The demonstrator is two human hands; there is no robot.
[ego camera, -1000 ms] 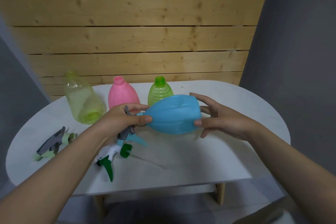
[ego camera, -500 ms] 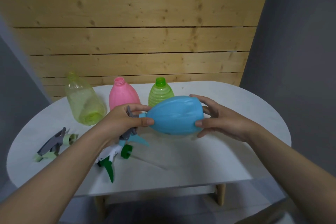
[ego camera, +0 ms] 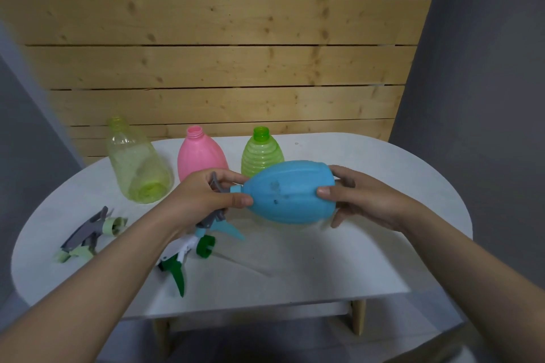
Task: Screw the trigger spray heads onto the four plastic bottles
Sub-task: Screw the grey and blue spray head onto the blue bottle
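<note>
A blue bottle (ego camera: 292, 191) lies sideways in the air above the table, neck pointing left. My right hand (ego camera: 362, 200) grips its base. My left hand (ego camera: 206, 196) is closed around a grey and blue trigger spray head (ego camera: 219, 219) at the bottle's neck; the joint is hidden by my fingers. Behind stand a clear yellow-green bottle (ego camera: 135, 165), a pink bottle (ego camera: 199, 156) and a ribbed green bottle (ego camera: 261, 153), all without heads. A white and green spray head (ego camera: 182, 256) and a grey and pale green spray head (ego camera: 88, 233) lie on the table.
The white rounded table (ego camera: 354, 259) stands against a wooden plank wall. A clear dip tube (ego camera: 241, 262) runs right from the white and green head. Grey walls flank both sides.
The blue bottle has turned about its long axis between my hands and sits a little higher. My left hand stays on the spray head at the neck.
</note>
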